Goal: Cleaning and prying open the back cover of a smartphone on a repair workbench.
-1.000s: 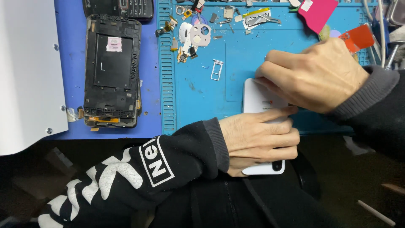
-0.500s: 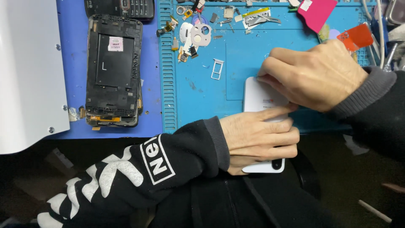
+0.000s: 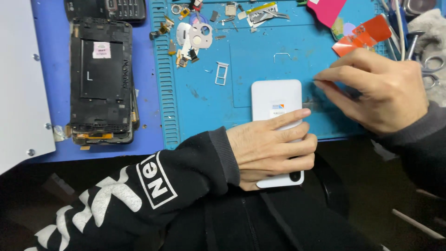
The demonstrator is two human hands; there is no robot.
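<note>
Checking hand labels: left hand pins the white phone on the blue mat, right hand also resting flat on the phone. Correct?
Not quite. In the head view the left hand does pin the white phone on the blue mat, but the right hand is off the phone, fingers pinched over the mat beside it.

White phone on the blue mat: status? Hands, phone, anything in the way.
Left hand flat across white rectangular phone, pinning it. Right hand beside phone's right edge, fingertips pinched, contact unclear. Small silver SIM tray lies apart, upper left; nothing on phone.
</note>
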